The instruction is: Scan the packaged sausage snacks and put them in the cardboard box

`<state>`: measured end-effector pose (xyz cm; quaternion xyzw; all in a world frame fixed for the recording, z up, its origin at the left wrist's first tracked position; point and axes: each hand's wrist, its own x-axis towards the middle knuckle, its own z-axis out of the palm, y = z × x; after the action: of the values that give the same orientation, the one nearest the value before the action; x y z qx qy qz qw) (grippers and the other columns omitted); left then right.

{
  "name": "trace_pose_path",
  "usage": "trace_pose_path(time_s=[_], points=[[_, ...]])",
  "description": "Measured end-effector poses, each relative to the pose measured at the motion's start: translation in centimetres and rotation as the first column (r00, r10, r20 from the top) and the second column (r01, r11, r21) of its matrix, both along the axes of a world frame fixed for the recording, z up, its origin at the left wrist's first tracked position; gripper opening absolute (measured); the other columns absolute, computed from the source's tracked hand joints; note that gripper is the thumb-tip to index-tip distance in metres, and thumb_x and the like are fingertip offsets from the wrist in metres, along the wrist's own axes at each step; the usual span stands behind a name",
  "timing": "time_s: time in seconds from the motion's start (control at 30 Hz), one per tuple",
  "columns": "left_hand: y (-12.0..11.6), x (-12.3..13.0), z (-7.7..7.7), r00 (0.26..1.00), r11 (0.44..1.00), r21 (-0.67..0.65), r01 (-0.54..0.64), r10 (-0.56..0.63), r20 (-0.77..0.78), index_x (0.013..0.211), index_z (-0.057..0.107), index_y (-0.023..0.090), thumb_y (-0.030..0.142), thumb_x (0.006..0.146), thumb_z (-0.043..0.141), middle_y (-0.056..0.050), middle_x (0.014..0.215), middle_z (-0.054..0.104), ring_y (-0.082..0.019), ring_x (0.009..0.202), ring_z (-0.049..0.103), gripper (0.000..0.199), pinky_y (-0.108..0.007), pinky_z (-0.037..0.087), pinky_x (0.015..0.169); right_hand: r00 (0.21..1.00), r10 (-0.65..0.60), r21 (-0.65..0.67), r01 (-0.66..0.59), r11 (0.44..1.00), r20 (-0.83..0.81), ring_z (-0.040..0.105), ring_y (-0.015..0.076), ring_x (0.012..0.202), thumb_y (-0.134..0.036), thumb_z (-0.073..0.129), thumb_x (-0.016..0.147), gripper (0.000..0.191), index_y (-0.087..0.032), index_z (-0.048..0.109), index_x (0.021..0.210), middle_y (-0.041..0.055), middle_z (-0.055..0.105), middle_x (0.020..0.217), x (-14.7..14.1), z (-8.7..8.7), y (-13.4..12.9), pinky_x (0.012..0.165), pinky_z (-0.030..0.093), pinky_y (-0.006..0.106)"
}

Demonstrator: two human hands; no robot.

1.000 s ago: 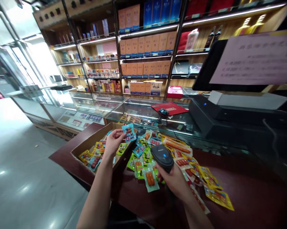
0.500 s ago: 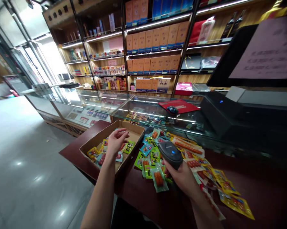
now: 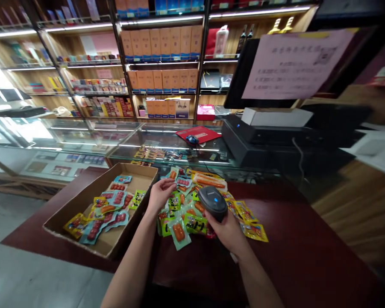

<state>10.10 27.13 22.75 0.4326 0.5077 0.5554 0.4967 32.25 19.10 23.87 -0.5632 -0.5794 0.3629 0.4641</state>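
Barcode scanner (image 3: 211,200) in my right grip (image 3: 226,226), fingers closed round the handle, blue light lit on its head. Sausage packets (image 3: 178,232) heaped on the dark red bench (image 3: 275,261), just left of that grip and beyond it; yellow packets (image 3: 255,232) to its right. My left grip (image 3: 163,192) loosely open, fingertips at the heap's left edge; contact I cannot tell. Left of it, a cardboard box (image 3: 141,180) with more packets inside. Beyond both grips, a computer mouse (image 3: 191,139) on a red pad (image 3: 210,135).
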Motion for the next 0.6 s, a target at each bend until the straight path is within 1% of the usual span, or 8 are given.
trace_pose_path(time_s=[0.1,0.17,0.27,0.33,0.43,0.5,0.6], points=[[0.4,1.0,-0.6,0.999,0.999,-0.015,0.048,-0.049,-0.020,0.097,0.067,0.014,0.044,0.063,0.080,-0.009,0.087,0.073,-0.020,0.078,0.068,0.047,-0.024,0.053,0.057,1.000,0.018,-0.035,-0.018,0.999,0.013,0.066,0.0203,0.057,-0.040,0.065,0.076,0.022,-0.018,0.063,0.079,0.0060,0.070,0.068,1.2,0.0,-0.1,0.055,0.054,0.030],[0.6,1.8,-0.9,0.996,0.996,-0.025,0.081,-0.081,-0.032,0.097,0.067,0.015,0.044,0.064,0.078,-0.009,0.089,0.073,-0.020,0.080,0.069,0.045,-0.025,0.054,0.058,0.999,0.002,-0.025,-0.001,1.000,0.038,0.065,0.0206,0.056,-0.040,0.064,0.077,0.020,-0.019,0.063,0.077,0.0049,0.068,0.063,1.8,0.0,-0.2,0.056,0.053,0.031],[1.0,3.3,-1.5,0.991,0.992,-0.037,0.117,-0.119,-0.064,0.096,0.068,0.015,0.042,0.065,0.078,-0.009,0.091,0.074,-0.020,0.080,0.068,0.042,-0.025,0.053,0.057,1.000,-0.019,-0.058,0.020,0.998,0.019,0.062,0.0198,0.048,-0.042,0.064,0.078,0.022,-0.020,0.062,0.074,0.0038,0.066,0.057,2.6,0.1,-0.4,0.049,0.051,0.031],[1.4,4.4,-2.1,0.986,0.991,-0.050,0.126,-0.131,-0.103,0.096,0.068,0.015,0.039,0.066,0.077,-0.010,0.091,0.073,-0.019,0.076,0.068,0.040,-0.024,0.052,0.055,0.999,-0.033,-0.089,0.032,0.995,-0.012,0.060,0.0195,0.044,-0.043,0.065,0.078,0.023,-0.020,0.062,0.075,0.0033,0.064,0.054,3.1,0.1,-0.5,0.046,0.049,0.030],[2.1,5.7,-3.1,0.965,0.988,-0.078,0.134,-0.148,-0.218,0.097,0.067,0.015,0.034,0.069,0.075,-0.010,0.092,0.073,-0.019,0.074,0.068,0.034,-0.025,0.051,0.055,0.997,-0.028,-0.132,0.019,0.991,-0.067,0.059,0.0188,0.042,-0.044,0.066,0.076,0.025,-0.020,0.063,0.080,0.0023,0.062,0.053,3.7,0.1,-0.7,0.043,0.048,0.030],[2.5,6.5,-3.7,0.918,0.989,-0.082,0.121,-0.143,-0.369,0.094,0.068,0.015,0.030,0.071,0.074,-0.010,0.091,0.073,-0.019,0.077,0.068,0.029,-0.027,0.052,0.062,0.995,-0.022,-0.155,0.006,0.988,-0.098,0.058,0.0181,0.042,-0.045,0.067,0.076,0.026,-0.020,0.062,0.080,0.0020,0.062,0.053,4.0,0.2,-0.8,0.042,0.048,0.029],[3.0,7.3,-4.1,0.790,0.993,-0.081,0.086,-0.117,-0.601,0.096,0.070,0.016,0.031,0.070,0.074,-0.010,0.091,0.072,-0.020,0.083,0.068,0.030,-0.028,0.050,0.075,0.992,-0.038,-0.178,0.016,0.984,-0.124,0.057,0.0170,0.042,-0.045,0.068,0.075,0.026,-0.020,0.061,0.079,0.0009,0.061,0.052,4.2,0.5,-1.0,0.040,0.047,0.027]])
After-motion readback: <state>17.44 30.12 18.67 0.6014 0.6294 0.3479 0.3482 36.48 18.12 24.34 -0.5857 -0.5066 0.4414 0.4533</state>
